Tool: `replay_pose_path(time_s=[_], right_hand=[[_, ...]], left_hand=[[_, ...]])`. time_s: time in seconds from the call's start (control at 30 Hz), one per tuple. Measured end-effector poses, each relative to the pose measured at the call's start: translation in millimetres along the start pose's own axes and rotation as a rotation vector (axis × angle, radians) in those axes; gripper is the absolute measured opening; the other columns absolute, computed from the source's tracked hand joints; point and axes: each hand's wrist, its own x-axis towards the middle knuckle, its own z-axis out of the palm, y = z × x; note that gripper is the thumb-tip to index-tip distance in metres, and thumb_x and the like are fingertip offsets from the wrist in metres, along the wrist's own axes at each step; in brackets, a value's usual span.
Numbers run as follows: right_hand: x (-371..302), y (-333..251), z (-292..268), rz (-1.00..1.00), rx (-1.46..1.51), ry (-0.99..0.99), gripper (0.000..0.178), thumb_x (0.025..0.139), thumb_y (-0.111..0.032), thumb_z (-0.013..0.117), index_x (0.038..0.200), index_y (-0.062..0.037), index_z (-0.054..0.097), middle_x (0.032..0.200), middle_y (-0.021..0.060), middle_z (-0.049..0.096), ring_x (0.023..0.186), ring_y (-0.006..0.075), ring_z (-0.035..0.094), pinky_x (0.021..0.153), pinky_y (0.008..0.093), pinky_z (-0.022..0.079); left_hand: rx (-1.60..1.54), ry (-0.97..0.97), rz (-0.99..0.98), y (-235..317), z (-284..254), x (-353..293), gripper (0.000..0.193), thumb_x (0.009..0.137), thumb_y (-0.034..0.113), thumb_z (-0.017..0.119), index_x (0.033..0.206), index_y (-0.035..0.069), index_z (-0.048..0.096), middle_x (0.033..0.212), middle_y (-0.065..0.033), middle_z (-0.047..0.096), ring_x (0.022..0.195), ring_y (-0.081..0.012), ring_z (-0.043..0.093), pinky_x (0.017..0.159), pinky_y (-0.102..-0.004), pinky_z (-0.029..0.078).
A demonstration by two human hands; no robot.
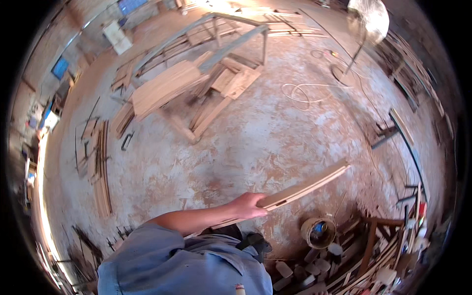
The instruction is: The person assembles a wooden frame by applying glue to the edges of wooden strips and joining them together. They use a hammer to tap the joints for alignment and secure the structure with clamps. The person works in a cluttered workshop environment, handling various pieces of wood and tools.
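1. Left hand is gripping a wood strip, fingers closing round it, nearer its lower-left end.
2. Strip is slanting up to the right from the hand, held above the floor; its far end is pointing toward the right side.
3. A small dark slot is showing in the strip's side, just beside the hand.
4. Right hand is lying out of view; cannot tell its state.
5. Bare left forearm is reaching across from the lower left, coming out of a blue shirt.
6. Bucket is standing right of the hand, below the strip, something blue showing inside.
7. Bottles are lying just below the bucket, beside scrap wood at lower right.
8. Metal frame is standing at top centre; wide boards are lying stacked near it.
9. Thin planks are lying at left, a clamp just beside them.
10. Fan is standing top right, a pale cable looping near its base.
11. Trestle is standing at far right, well apart from the hand.
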Motion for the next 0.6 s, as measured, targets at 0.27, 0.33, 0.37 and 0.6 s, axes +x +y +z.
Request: replay_pose_path(time_s=[0.27,0.33,0.37,0.6], right_hand=[[-99,91,266,0.13,-0.374,-0.651,0.022,0.094,-0.03,0.055,0.087,-0.0095,0.054,0.067,0.0019,0.053,0.05,0.0156,0.051,0.041,0.0295,0.04],[-132,112,326,0.131,-0.491,-0.83,0.019,0.095,-0.027,0.055,0.091,-0.0088,0.055,0.067,0.0035,0.056,0.05,0.0161,0.053,0.04,0.0301,0.041],[-149,122,354,0.149,-0.517,-0.942,0.018,0.096,-0.025,0.055,0.091,-0.007,0.056,0.068,0.0055,0.058,0.049,0.0166,0.055,0.04,0.0308,0.042],[-256,194,564,0.055,-0.844,-1.386,0.027,0.097,-0.023,0.054,0.108,0.0013,0.058,0.079,0.012,0.064,0.059,0.0164,0.058,0.046,0.0301,0.046]], left_hand=[[-0.199,0.429,-0.168,-122,-202,-86,0.044,0.079,0.02,0.072,0.118,0.003,0.06,0.09,-0.009,0.066,0.079,-0.0157,0.063,0.069,-0.0312,0.051],[-0.219,0.611,-0.12,-141,-237,-101,0.041,0.081,0.014,0.07,0.119,0.003,0.06,0.089,-0.0069,0.065,0.078,-0.0143,0.062,0.068,-0.0294,0.05],[-0.317,0.636,-0.217,-151,-254,-108,0.041,0.081,0.014,0.07,0.119,0.004,0.06,0.091,-0.0072,0.066,0.08,-0.0149,0.062,0.071,-0.0302,0.05],[-0.533,0.92,-0.326,-211,-384,-143,0.035,0.082,0.01,0.069,0.116,0.005,0.064,0.09,-0.0014,0.065,0.081,-0.0096,0.059,0.074,-0.0257,0.047]])
